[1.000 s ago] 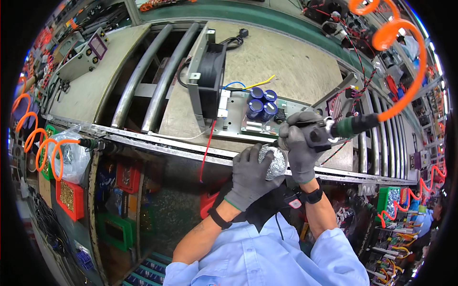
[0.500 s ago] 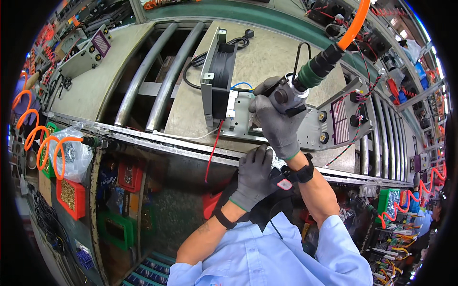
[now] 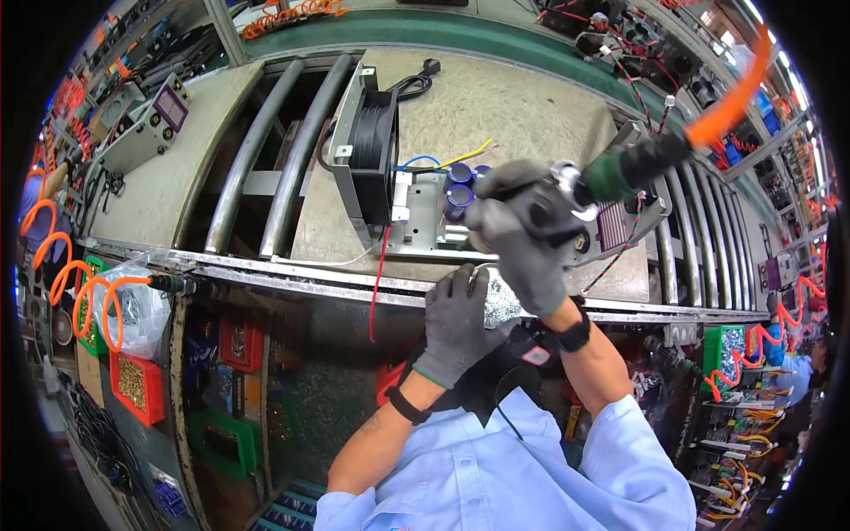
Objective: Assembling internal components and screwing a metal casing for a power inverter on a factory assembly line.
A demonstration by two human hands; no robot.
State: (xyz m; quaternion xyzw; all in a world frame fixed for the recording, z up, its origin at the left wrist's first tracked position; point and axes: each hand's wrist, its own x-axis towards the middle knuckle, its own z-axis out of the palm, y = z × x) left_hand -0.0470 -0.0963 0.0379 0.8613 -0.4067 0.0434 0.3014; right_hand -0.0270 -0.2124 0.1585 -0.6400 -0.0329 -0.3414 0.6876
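Note:
My right hand (image 3: 522, 239), in a grey glove, is wrapped round a pneumatic screwdriver (image 3: 553, 208) with a green-and-black coupling and an orange hose; motion blurs it. The tool hangs over a metal chassis (image 3: 421, 232), hiding its middle. On that chassis stand a black fan (image 3: 374, 164) in a metal bracket and blue capacitors (image 3: 459, 196). At the bench's front edge my gloved left hand (image 3: 453, 323) is closed at the side of a dish of small silver screws (image 3: 502, 305), its thumb by the rim. The dish lies partly behind my right wrist.
Metal rollers (image 3: 252, 159) run left of the board (image 3: 513, 93) under the chassis. A black power cord (image 3: 414, 84) lies behind the fan. A red wire (image 3: 378, 292) hangs over the front edge. A red bin (image 3: 137, 389) and a coiled orange hose (image 3: 66, 257) are at left.
My right hand and screwdriver have lifted slightly and tilted rightward, uncovering blue capacitors and a yellow wire. My left hand stays by the screws. The whole view has shifted a little.

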